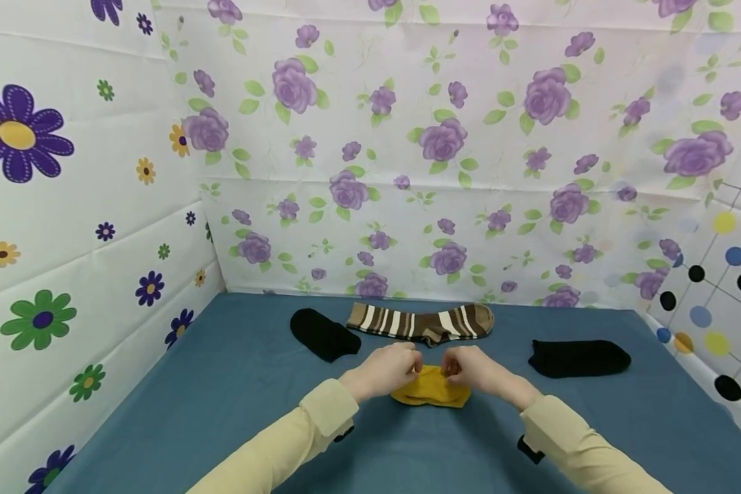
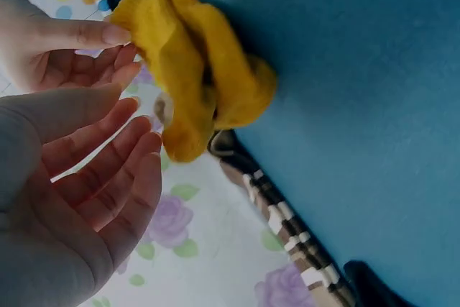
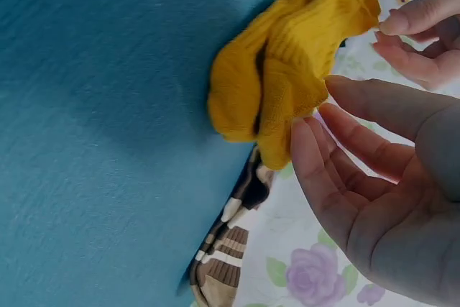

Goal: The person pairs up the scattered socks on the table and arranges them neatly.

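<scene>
A pair of yellow ribbed socks (image 1: 429,390) lies on the blue table between my hands, one sock against the other; the right wrist view shows two rounded ends side by side. My left hand (image 1: 383,372) pinches the socks at their far left edge with thumb and fingertips. At the far right edge my right hand (image 1: 483,370) pinches them the same way, its thumb (image 3: 359,97) touching the fabric while its other fingers spread loosely. From above, the fingertips are partly hidden behind the hands.
Just beyond the hands lies a brown and white striped sock (image 1: 421,325). One black sock (image 1: 322,334) lies to the left, another black sock (image 1: 579,359) to the right. Flowered cloth walls (image 1: 370,151) border the blue tabletop (image 1: 253,384) at the back and left.
</scene>
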A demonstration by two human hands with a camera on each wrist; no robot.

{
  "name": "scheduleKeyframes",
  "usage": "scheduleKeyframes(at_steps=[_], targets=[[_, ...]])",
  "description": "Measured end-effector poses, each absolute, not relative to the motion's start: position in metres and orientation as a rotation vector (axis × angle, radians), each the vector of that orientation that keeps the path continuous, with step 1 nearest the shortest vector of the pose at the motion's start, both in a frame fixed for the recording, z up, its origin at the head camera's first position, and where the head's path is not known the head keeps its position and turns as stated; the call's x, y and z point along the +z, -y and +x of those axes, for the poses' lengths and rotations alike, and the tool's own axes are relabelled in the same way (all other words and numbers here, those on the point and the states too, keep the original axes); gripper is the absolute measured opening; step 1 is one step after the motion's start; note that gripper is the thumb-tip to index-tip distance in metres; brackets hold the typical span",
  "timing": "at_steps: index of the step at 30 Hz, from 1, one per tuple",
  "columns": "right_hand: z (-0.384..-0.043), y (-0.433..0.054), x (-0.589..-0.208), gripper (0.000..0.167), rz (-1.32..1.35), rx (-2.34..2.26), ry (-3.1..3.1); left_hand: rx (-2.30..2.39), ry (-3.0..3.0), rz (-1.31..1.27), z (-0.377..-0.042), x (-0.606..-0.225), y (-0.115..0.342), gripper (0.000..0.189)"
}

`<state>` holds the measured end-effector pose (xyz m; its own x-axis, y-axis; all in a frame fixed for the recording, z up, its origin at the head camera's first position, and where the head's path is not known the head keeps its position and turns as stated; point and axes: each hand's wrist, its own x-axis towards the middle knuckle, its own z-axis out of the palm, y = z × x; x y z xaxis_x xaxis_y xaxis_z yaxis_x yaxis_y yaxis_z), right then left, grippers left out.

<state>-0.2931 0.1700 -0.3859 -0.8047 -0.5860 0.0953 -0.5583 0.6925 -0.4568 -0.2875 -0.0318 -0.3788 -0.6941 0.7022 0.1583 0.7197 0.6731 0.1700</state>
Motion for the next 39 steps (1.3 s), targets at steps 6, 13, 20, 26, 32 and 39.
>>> scheduleKeyframes(at_steps=[6, 13, 20, 26, 32, 39], targets=[[-0.29, -0.169, -0.392, 0.012, -1.01, -0.673, -2.831, -0.242, 2.815, -1.214, -0.286, -0.393, 0.029, 0.01], [-0.283, -0.167, -0.396, 0.015, -1.045, -0.663, -2.824, -0.21, 2.815, -1.23, -0.283, -0.403, 0.028, 0.007], [-0.275, -0.165, -0.399, 0.018, -1.055, -0.516, -2.839, -0.224, 2.82, -1.246, -0.28, -0.408, 0.027, 0.004], [-0.274, -0.165, -0.401, 0.015, -1.057, -0.471, -2.846, -0.198, 2.78, -1.258, -0.279, -0.411, 0.028, 0.006], [-0.274, -0.167, -0.404, 0.017, -1.074, -0.469, -2.848, -0.169, 2.762, -1.259, -0.279, -0.413, 0.028, 0.01], [-0.275, -0.166, -0.407, 0.024, -1.106, -0.38, -2.891, -0.142, 2.732, -1.258, -0.28, -0.413, 0.029, 0.011]])
